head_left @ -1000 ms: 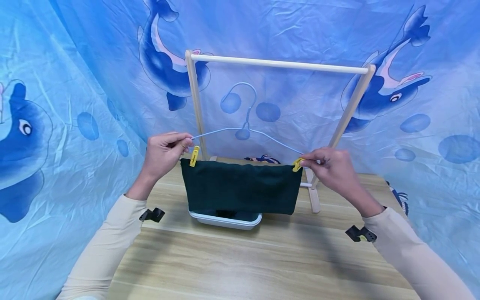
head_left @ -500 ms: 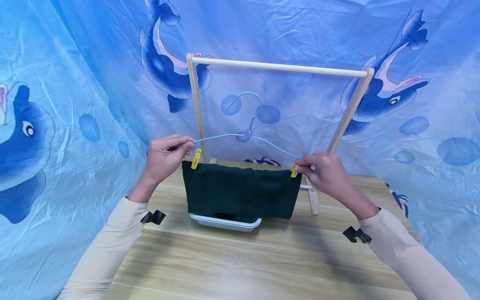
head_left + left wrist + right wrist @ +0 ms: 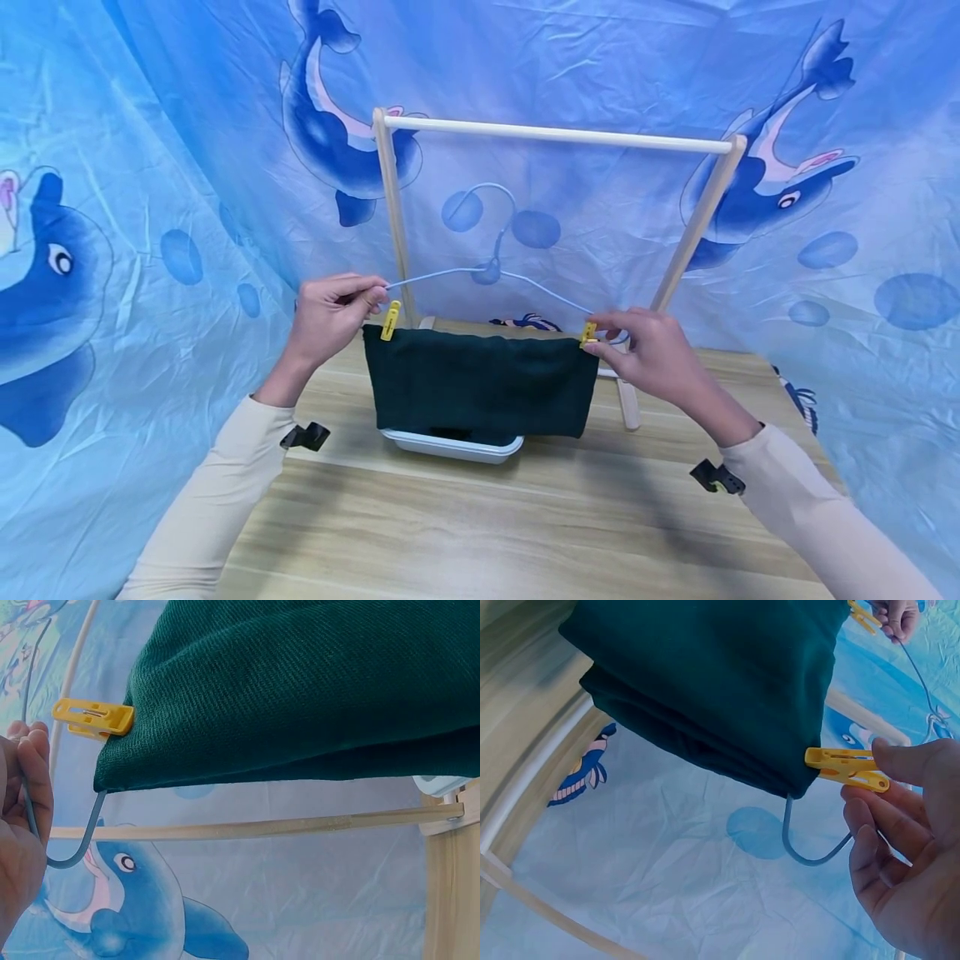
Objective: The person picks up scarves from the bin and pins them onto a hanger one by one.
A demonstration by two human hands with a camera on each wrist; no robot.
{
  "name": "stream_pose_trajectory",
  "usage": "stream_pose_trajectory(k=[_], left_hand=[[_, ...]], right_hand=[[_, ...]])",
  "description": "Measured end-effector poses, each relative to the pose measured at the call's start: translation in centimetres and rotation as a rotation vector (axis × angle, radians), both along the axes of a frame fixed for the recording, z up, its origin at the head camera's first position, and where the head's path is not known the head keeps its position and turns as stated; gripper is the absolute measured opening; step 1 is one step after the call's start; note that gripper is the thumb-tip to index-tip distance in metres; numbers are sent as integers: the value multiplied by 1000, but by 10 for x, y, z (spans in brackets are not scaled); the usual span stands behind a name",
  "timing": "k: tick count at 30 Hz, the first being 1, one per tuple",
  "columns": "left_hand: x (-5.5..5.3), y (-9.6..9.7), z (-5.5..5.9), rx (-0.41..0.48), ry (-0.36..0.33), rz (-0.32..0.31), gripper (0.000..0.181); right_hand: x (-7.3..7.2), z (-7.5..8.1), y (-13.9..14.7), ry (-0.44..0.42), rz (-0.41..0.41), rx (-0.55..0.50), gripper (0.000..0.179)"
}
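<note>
A dark green cloth [image 3: 483,383] hangs folded over the lower bar of a light blue wire hanger [image 3: 450,271], whose hook points up. My left hand [image 3: 337,312] pinches the hanger's left shoulder. Beside it, a yellow clothespin [image 3: 390,321] clips the cloth's left top corner. At the right corner, my right hand [image 3: 648,354] holds a second yellow clothespin [image 3: 847,765] by its handles, between thumb and fingers. That clothespin's front end is on the cloth edge in the right wrist view. The hanger wire curves out below it.
A wooden rack with a white top rail [image 3: 555,133] stands behind the hanger. Under the cloth, a white tray [image 3: 457,450] sits on the wood-grain table [image 3: 480,533], partly hidden. A blue dolphin-print sheet [image 3: 615,75] surrounds the table.
Both hands and the hanger have come down slightly. The right hand has shifted a little left, its thumb and index finger now spread wider about the right clothespin, which stands more upright.
</note>
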State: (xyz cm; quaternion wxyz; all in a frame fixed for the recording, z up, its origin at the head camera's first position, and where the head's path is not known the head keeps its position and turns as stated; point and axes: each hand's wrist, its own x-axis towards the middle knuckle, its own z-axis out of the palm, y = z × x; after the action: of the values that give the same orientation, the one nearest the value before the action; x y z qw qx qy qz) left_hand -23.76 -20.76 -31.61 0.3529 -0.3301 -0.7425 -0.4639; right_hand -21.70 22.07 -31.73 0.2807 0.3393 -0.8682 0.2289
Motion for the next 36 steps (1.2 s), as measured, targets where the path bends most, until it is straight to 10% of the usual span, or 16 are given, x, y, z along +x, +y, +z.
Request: stream_pose_trajectory(k=[24,36], left_hand=[[-3,0,1,15,-31,22,8],[-4,0,0,12,-32,19,9]], right_hand=[[-4,25,19,12,-31,-140,24],[-15,46,8,-185,-25,-75,32]])
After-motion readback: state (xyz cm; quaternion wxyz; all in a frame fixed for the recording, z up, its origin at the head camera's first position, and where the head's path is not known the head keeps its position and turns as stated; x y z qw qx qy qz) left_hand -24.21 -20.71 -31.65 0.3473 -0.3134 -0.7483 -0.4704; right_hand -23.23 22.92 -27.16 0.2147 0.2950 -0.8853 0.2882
